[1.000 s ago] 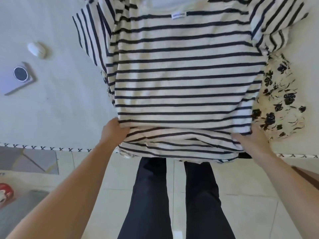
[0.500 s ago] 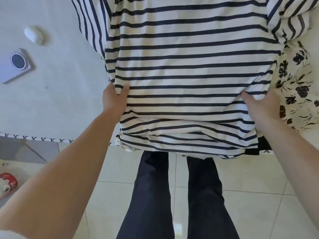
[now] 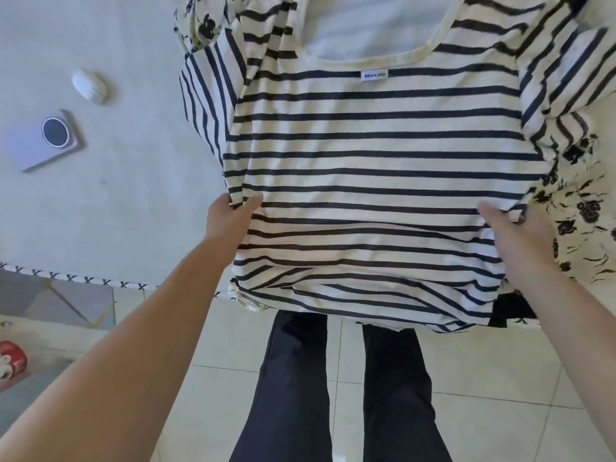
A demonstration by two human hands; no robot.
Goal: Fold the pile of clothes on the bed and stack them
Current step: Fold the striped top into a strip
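the bed [image 3: 110, 211] fills the upper left and top of the frame, its pale cover ending in a stitched black-and-white edge that runs across the lower left. below it you see tiled floor [image 3: 483, 378] and your own dark trouser legs [image 3: 293, 388] at bottom centre.

the striped shirt [image 3: 383, 155], cream with dark bands, lies flat across the centre and right of the frame, neckline toward the top with a small white label just under it, hem hanging a little over the bed's edge toward you. a floral garment [image 3: 580, 211], cream with black flowers, lies under it and shows at the right edge and again at the top left of the shirt.

your left hand [image 3: 230, 218] is at the shirt's left side seam, centre left of the frame, thumb and fingers pinching a fold of the striped cloth. your right hand [image 3: 513, 231] is at the shirt's right side, blurred; the thumb lies on top of the fabric and the edge of the cloth seems caught in it, but you cannot tell the grip for sure.

at the left edge of the frame a lilac phone [image 3: 46, 141] rests on the bed, and just above it sits a small white earbud case [image 3: 89, 85]. a red object [image 3: 11, 360] sits on the floor at lower left.
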